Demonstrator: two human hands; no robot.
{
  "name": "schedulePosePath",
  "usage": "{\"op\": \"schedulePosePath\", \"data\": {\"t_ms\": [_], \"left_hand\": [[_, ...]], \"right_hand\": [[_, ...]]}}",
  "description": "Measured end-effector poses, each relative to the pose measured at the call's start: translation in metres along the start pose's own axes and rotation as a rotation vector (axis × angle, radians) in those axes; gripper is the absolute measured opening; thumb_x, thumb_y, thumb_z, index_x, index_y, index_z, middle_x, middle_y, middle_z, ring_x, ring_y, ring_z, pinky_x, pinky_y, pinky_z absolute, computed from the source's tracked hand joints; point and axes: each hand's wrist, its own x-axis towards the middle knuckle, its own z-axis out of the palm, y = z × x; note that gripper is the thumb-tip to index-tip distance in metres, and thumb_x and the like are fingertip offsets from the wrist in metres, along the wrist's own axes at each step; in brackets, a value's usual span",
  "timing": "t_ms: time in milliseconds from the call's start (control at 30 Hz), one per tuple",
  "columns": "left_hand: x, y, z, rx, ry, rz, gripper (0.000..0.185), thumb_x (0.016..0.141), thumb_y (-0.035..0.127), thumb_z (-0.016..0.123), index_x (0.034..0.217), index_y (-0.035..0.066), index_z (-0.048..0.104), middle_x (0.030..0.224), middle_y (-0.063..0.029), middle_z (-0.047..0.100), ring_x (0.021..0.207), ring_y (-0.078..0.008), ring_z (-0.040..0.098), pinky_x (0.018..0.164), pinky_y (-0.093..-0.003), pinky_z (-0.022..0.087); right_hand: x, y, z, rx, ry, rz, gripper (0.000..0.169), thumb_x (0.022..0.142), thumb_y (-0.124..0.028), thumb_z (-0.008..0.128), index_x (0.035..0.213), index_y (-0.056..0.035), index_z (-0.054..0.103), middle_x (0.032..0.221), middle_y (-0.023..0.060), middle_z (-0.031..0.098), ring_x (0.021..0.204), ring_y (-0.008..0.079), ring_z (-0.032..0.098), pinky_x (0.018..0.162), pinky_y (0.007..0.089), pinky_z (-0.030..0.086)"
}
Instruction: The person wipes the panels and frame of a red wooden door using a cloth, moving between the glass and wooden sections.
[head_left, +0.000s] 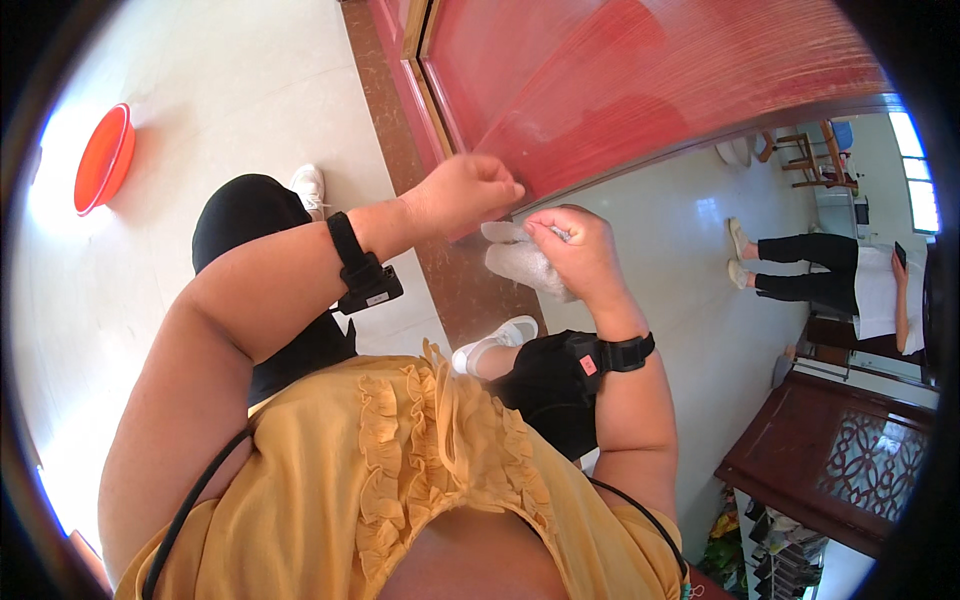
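Note:
My right hand (589, 247) pinches a damp-looking white cloth (525, 262) that hangs folded below its fingers. Up and to the left of it, my left hand (465, 191) has its fingers curled near the lower corner of a red wooden door (570, 82); whether it holds anything small cannot be told. The two hands are close together but apart. Streaks and darker patches mark the door's surface. Both wrists wear black straps with small devices.
An orange-red plastic basin (105, 161) stands on the pale tiled floor at the left. A brown threshold strip (450, 285) crosses the floor by my feet. At the right, a person (885, 289) holds a phone. A dark wooden door with lattice glass (795, 450) stands lower right.

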Motion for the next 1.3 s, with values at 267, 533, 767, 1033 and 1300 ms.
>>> {"op": "schedulePosePath", "data": {"t_ms": [267, 533, 767, 1033, 1300], "left_hand": [[-0.005, 0.003, 0.017, 0.084, 0.389, 0.535, 0.024, 0.094, 0.005, 0.067, 0.118, 0.001, 0.064, 0.113, -0.0055, 0.063, 0.095, -0.0129, 0.063, 0.085, -0.0277, 0.053], [-0.009, -0.019, 0.029, 0.27, 0.356, 0.701, 0.039, 0.087, 0.001, 0.07, 0.124, 0.002, 0.057, 0.123, -0.0168, 0.054, 0.109, -0.0281, 0.061, 0.096, -0.0367, 0.052], [-0.004, -0.023, 0.031, 0.04, 0.419, 0.535, 0.031, 0.093, 0.003, 0.063, 0.124, 0.003, 0.057, 0.121, -0.01, 0.056, 0.104, -0.0169, 0.06, 0.087, -0.0312, 0.054], [-0.013, -0.016, 0.027, 0.067, 0.171, 0.33, 0.012, 0.094, 0.008, 0.068, 0.105, 0.002, 0.067, 0.095, 0.0007, 0.067, 0.083, -0.0091, 0.06, 0.079, -0.0279, 0.053], [-0.016, -0.017, 0.027, 0.046, -0.003, 0.28, 0.012, 0.097, 0.011, 0.07, 0.106, 0.003, 0.069, 0.092, 0.0019, 0.068, 0.084, -0.0059, 0.061, 0.074, -0.0242, 0.051]], "right_hand": [[0.002, -0.005, -0.003, -0.123, -0.049, 0.001, 0.02, 0.091, -0.022, 0.069, 0.101, -0.0063, 0.076, 0.095, 0.0146, 0.073, 0.086, 0.0314, 0.071, 0.077, 0.0381, 0.055], [0.001, -0.003, -0.002, -0.198, -0.062, -0.009, 0.019, 0.09, -0.021, 0.067, 0.1, -0.0074, 0.076, 0.097, 0.0148, 0.073, 0.089, 0.0342, 0.07, 0.079, 0.0401, 0.056], [0.002, -0.01, -0.003, -0.208, -0.098, 0.017, 0.019, 0.09, -0.021, 0.068, 0.1, -0.0069, 0.076, 0.097, 0.0151, 0.073, 0.09, 0.0346, 0.07, 0.08, 0.0404, 0.055], [0.002, 0.002, -0.002, -0.149, 0.077, -0.085, 0.019, 0.088, -0.019, 0.072, 0.099, -0.0047, 0.075, 0.095, 0.0159, 0.073, 0.088, 0.0332, 0.071, 0.078, 0.0396, 0.055], [-0.003, -0.002, -0.001, -0.081, 0.102, -0.071, 0.019, 0.089, -0.021, 0.071, 0.098, -0.0058, 0.076, 0.093, 0.0141, 0.073, 0.085, 0.0318, 0.07, 0.076, 0.0388, 0.054]]}}
